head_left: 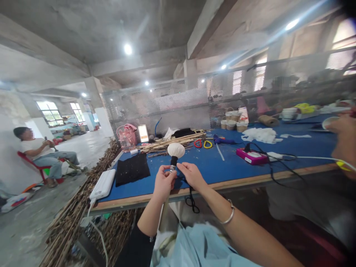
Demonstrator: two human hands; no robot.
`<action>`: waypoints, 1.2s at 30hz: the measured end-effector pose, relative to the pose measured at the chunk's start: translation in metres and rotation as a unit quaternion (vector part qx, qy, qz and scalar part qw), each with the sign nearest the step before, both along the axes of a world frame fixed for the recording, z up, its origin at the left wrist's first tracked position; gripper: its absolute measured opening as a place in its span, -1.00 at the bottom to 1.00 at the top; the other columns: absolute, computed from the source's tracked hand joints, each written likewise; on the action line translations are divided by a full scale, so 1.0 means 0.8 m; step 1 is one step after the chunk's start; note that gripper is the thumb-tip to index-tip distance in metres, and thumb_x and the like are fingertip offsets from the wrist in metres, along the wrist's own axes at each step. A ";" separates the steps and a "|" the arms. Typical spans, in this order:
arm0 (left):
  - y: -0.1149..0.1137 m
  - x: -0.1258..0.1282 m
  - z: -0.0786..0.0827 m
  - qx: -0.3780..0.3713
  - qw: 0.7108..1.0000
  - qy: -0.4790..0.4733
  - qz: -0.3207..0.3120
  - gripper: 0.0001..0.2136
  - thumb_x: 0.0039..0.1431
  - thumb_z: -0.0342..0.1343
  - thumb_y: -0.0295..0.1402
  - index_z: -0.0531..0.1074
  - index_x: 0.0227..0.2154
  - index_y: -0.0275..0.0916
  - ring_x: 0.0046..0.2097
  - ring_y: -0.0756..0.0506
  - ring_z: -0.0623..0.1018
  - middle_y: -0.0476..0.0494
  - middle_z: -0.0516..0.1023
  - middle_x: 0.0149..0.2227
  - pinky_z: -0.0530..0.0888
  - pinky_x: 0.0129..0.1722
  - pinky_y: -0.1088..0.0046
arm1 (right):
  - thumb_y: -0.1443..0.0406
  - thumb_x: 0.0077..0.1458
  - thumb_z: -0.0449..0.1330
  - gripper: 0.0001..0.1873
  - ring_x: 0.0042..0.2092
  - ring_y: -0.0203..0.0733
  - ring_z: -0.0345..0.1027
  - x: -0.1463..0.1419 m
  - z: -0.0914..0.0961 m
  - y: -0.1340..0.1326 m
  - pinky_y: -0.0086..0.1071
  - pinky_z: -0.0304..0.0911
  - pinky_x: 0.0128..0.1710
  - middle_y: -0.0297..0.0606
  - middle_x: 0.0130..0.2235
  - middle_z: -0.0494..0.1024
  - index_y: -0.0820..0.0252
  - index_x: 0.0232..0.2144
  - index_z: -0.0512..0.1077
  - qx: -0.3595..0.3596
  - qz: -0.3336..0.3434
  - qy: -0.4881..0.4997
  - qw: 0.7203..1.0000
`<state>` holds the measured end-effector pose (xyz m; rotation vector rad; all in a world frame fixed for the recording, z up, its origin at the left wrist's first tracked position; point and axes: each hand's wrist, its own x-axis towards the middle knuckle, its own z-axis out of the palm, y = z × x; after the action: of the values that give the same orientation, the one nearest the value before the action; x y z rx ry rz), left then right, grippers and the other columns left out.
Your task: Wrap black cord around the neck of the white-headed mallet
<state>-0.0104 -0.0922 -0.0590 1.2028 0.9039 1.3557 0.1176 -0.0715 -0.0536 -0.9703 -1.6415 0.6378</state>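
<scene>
Seems to be binding a cream, round-headed, cloth-like bundle, upright over the near edge of the blue-topped wooden table, with fingers of the left hand clamped on its black-and-white wrapped neck and those of the right hand curled close beside, impossible to tell whether pinched on the thin black cord hanging below. Likely calls next for a firm left hold and even tension. Looks smooth and plump above, dark and snugly banded beneath.

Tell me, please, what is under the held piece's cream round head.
Under the cream round head is a black neck, then a striped band; the left hand covers the part just below.
</scene>
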 end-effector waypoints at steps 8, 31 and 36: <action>-0.001 0.007 0.002 0.002 0.999 0.030 0.023 -0.65 -0.16 0.21 -0.27 0.20 -0.33 -0.20 -0.75 0.14 0.16 0.16 0.33 -0.68 0.04 -0.79 0.68 | 0.07 0.03 0.02 -0.57 -0.56 -0.38 -0.13 0.004 -0.004 -0.002 -0.45 -0.11 -0.57 -0.45 -0.64 0.01 0.18 -0.70 0.06 -0.016 0.016 0.089 0.996; 0.000 0.009 0.003 -0.005 0.999 0.027 0.034 -0.64 -0.18 0.23 -0.25 0.21 -0.34 -0.21 -0.75 0.15 0.16 0.13 0.36 -0.67 0.04 -0.79 0.68 | 0.08 0.00 0.03 -0.57 -0.57 -0.38 -0.11 0.003 -0.007 0.002 -0.46 -0.13 -0.58 -0.46 -0.67 0.00 0.18 -0.73 0.05 -0.002 -0.079 0.030 0.996; 0.003 0.005 0.001 -0.004 1.000 0.006 0.024 -0.62 -0.18 0.23 -0.25 0.19 -0.32 -0.21 -0.74 0.15 0.18 0.12 0.36 -0.65 0.05 -0.78 0.68 | 0.07 0.00 0.01 -0.57 -0.57 -0.37 -0.10 0.000 -0.003 0.002 -0.45 -0.14 -0.57 -0.46 -0.68 0.01 0.17 -0.74 0.06 0.000 -0.076 -0.003 0.997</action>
<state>-0.0063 -0.0901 -0.0584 1.1918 0.9512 1.3834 0.1176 -0.0698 -0.0557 -1.0856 -1.5560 0.5316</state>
